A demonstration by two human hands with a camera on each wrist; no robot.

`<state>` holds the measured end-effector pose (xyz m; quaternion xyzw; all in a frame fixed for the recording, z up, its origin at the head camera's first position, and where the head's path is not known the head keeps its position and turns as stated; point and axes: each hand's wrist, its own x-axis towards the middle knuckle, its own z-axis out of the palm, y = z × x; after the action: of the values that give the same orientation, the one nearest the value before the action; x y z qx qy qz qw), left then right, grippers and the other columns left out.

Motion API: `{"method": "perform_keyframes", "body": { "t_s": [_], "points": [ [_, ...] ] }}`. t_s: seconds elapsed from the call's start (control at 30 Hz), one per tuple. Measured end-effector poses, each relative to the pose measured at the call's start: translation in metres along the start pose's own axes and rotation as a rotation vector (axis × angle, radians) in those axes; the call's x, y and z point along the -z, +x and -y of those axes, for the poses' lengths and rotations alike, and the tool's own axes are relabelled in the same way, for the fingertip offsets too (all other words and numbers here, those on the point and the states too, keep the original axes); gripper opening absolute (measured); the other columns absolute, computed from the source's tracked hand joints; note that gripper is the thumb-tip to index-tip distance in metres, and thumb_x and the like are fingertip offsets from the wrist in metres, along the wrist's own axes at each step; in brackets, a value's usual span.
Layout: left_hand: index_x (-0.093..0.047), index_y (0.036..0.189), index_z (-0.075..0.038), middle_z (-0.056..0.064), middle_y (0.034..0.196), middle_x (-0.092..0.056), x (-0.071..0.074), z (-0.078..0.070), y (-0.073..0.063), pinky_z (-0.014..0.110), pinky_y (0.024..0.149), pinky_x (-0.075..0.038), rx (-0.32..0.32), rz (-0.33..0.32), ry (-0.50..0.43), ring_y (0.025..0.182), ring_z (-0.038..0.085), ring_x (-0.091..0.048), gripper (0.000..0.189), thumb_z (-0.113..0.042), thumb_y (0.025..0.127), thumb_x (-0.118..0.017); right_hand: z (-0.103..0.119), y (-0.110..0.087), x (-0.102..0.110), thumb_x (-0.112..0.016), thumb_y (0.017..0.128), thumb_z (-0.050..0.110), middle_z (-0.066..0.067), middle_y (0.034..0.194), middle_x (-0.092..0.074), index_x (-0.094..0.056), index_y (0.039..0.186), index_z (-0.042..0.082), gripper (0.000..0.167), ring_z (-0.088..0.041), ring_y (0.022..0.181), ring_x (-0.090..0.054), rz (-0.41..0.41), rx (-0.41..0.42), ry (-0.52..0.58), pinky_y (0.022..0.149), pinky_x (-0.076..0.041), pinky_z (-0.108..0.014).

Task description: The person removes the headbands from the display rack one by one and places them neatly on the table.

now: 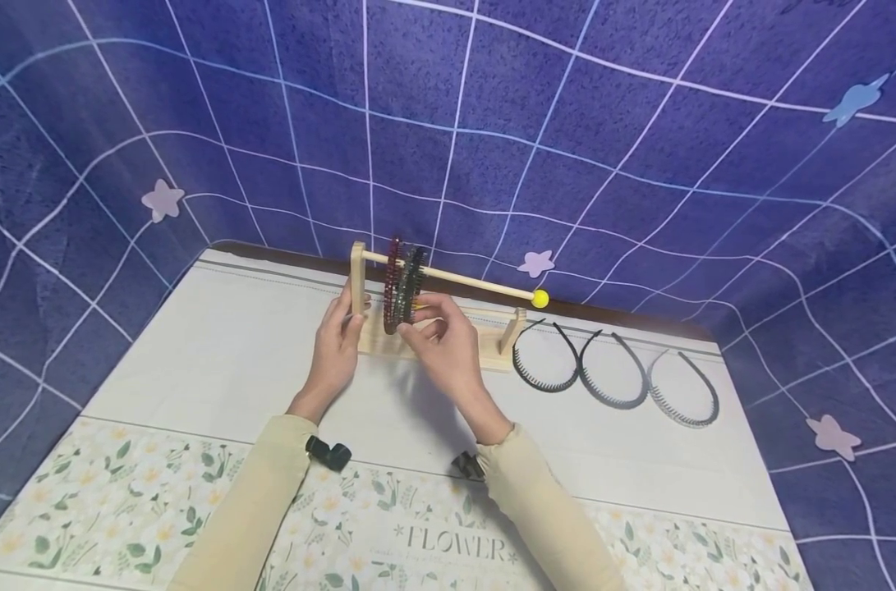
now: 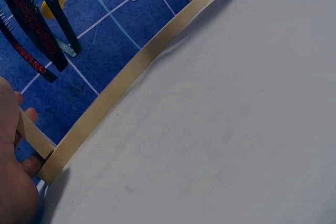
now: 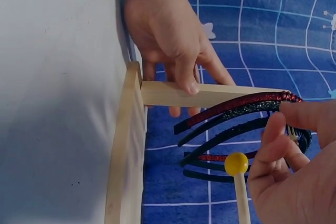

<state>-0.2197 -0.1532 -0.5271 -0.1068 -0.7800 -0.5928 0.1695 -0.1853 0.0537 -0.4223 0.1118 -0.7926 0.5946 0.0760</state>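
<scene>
In the head view my left hand (image 1: 333, 345) grips the left upright (image 1: 357, 283) of a wooden rack, thumb in front and fingers behind. Several headbands hang together on its upper rod (image 1: 477, 281), which ends in a yellow ball (image 1: 539, 298). A red glitter headband (image 1: 392, 287) is leftmost, with dark glitter headbands (image 1: 412, 283) beside it. My right hand (image 1: 451, 349) pinches a dark headband low on its curve, from the right side of the bunch. In the right wrist view the headband ends (image 3: 184, 127) point toward the rack's base (image 3: 126, 150).
Three more headbands lie in a row on the white tabletop to the right: a black one (image 1: 545, 386), a grey one (image 1: 625, 402) and a lighter grey one (image 1: 684, 419). The rack's short right upright (image 1: 513, 331) stands beside the black one. A blue grid-patterned cloth (image 1: 492, 107) hangs behind the table.
</scene>
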Motion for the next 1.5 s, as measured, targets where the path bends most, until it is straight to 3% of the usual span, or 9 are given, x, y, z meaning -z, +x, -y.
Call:
{"method": "perform_keyframes", "body": {
  "t_s": [0.2, 0.47, 0.73, 1.03, 1.33, 1.5],
  "points": [
    [-0.025, 0.177, -0.039, 0.019, 0.153, -0.055, 0.000, 0.001, 0.000, 0.040, 0.125, -0.052, -0.009, -0.010, 0.007, 0.144, 0.040, -0.058, 0.071, -0.009, 0.118, -0.048, -0.002, 0.001, -0.001, -0.087, 0.093, 0.001, -0.013, 0.102, -0.079, -0.074, 0.128, 0.003, 0.037, -0.014, 0.074, -0.067, -0.018, 0.020, 0.003, 0.062, -0.058, -0.019],
    [-0.025, 0.178, -0.034, 0.022, 0.153, -0.054, -0.001, -0.001, -0.001, 0.046, 0.125, -0.052, 0.004, -0.011, -0.004, 0.145, 0.042, -0.057, 0.071, -0.006, 0.117, -0.048, -0.004, 0.001, -0.001, -0.085, 0.093, -0.001, -0.013, 0.103, -0.078, -0.073, 0.117, 0.002, 0.027, -0.013, 0.072, -0.067, -0.020, 0.018, 0.030, 0.059, -0.056, -0.019],
    [-0.025, 0.178, -0.035, 0.022, 0.153, -0.055, 0.000, -0.001, -0.002, 0.046, 0.125, -0.053, 0.003, -0.018, 0.010, 0.144, 0.043, -0.059, 0.072, -0.005, 0.117, -0.048, -0.007, -0.001, -0.001, -0.082, 0.094, -0.006, -0.015, 0.103, -0.076, -0.071, 0.114, 0.000, 0.024, -0.030, 0.080, -0.071, -0.029, 0.046, 0.058, 0.064, -0.056, -0.019],
    [-0.023, 0.178, -0.039, 0.022, 0.153, -0.055, 0.001, -0.001, -0.003, 0.050, 0.124, -0.053, 0.002, -0.008, 0.014, 0.141, 0.043, -0.061, 0.072, -0.008, 0.118, -0.047, -0.006, -0.003, 0.003, -0.077, 0.094, -0.010, -0.016, 0.103, -0.075, -0.068, 0.117, 0.000, 0.026, -0.011, 0.082, -0.068, -0.047, 0.053, 0.111, 0.065, -0.057, -0.015],
    [-0.023, 0.178, -0.039, 0.021, 0.154, -0.054, 0.000, -0.001, -0.002, 0.047, 0.125, -0.053, 0.005, 0.000, 0.012, 0.143, 0.042, -0.059, 0.071, -0.009, 0.118, -0.047, -0.004, -0.002, 0.014, -0.074, 0.095, -0.012, -0.019, 0.105, -0.074, -0.066, 0.121, -0.003, 0.028, -0.008, 0.082, -0.068, -0.075, 0.078, 0.143, 0.063, -0.054, -0.013],
    [-0.024, 0.178, -0.034, 0.022, 0.153, -0.053, 0.000, -0.001, 0.000, 0.044, 0.126, -0.052, 0.002, -0.004, -0.003, 0.144, 0.041, -0.058, 0.070, -0.007, 0.117, -0.048, -0.002, -0.001, 0.023, -0.071, 0.095, -0.015, -0.021, 0.105, -0.072, -0.064, 0.123, -0.007, 0.030, -0.007, 0.078, -0.068, -0.088, 0.081, 0.198, 0.060, -0.052, -0.012]
  ]
}}
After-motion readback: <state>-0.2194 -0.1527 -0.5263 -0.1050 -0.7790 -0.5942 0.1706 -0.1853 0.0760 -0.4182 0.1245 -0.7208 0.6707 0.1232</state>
